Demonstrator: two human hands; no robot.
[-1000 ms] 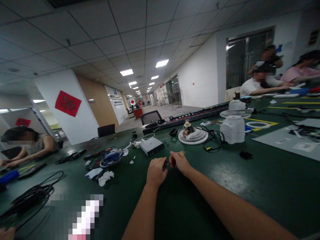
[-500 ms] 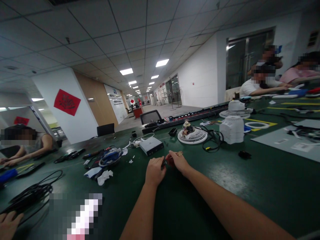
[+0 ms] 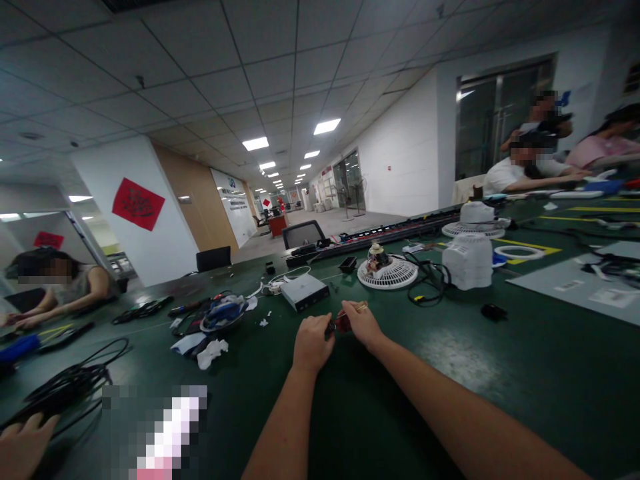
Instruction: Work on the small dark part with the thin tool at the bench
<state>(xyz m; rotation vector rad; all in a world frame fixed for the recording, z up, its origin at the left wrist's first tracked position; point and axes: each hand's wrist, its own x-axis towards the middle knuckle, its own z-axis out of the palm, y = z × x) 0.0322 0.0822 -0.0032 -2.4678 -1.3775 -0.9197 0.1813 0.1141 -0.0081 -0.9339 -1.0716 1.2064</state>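
Over the green table, my left hand point(image 3: 313, 341) is closed around a small dark piece point(image 3: 331, 327) that mostly hides behind its fingers. Close on its right, my right hand point(image 3: 364, 327) is also closed; a thin tan or brass-coloured piece point(image 3: 361, 307) pokes out at its top. Between the hands shows a dark reddish part point(image 3: 343, 323), too small to name. Just beyond my hands lies a grey optical disc drive point(image 3: 303, 291). Behind my right hand stands a white fan grille point(image 3: 388, 273) with an exposed motor on it.
White fan housing point(image 3: 468, 261) and a black cable point(image 3: 430, 283) lie to the right, near a grey panel point(image 3: 590, 283). Leftward are crumpled tissue point(image 3: 213, 354), a bowl of blue items point(image 3: 223, 313) and coiled black cable point(image 3: 70, 380). Another person's hand point(image 3: 27, 443) rests lower left.
My right hand has turned slightly, and the reddish part between my hands now shows more. The view has shifted a little. The other person's hand at lower left reaches further in.
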